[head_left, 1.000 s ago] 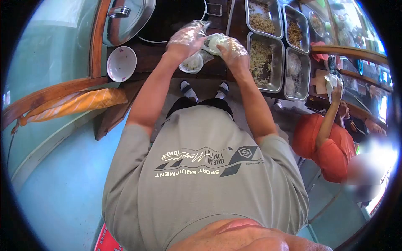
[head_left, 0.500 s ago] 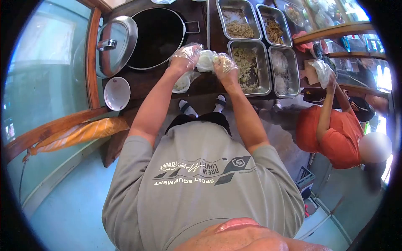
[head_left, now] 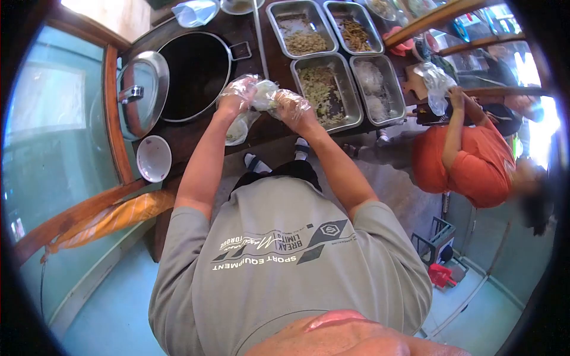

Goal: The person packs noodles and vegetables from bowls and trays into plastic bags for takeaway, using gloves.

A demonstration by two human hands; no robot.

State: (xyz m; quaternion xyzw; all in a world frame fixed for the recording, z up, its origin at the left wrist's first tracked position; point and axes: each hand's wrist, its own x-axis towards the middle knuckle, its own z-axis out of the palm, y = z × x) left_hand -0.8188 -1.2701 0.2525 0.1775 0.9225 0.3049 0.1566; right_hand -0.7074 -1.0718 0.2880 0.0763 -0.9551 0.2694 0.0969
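Observation:
A small clear plastic bag (head_left: 265, 95) with pale greenish-white contents hangs between my gloved hands. My left hand (head_left: 240, 96) is closed on its left side. On the other side, my right hand (head_left: 295, 110) has its fingers closed at the bag's edge; crinkled glove plastic partly hides them. Below my left hand lies another plastic bag (head_left: 237, 132) with pale food in it, at the table edge. Just right of my right hand is a metal tray of chopped pale-green vegetables (head_left: 320, 89).
A large dark pot (head_left: 196, 77) stands at left beside a leaning lid (head_left: 142, 95) and a white bowl (head_left: 154, 158). More trays hold brown crumbly food (head_left: 306, 43), brown strips (head_left: 356, 37) and white noodles (head_left: 374, 89). A person in orange (head_left: 463, 160) holds a plastic bag (head_left: 436, 86) at right.
The view has shifted, so the table and trays appear further left. My hands still hold the bag, now slightly tilted. The other person's plastic bag hangs more open.

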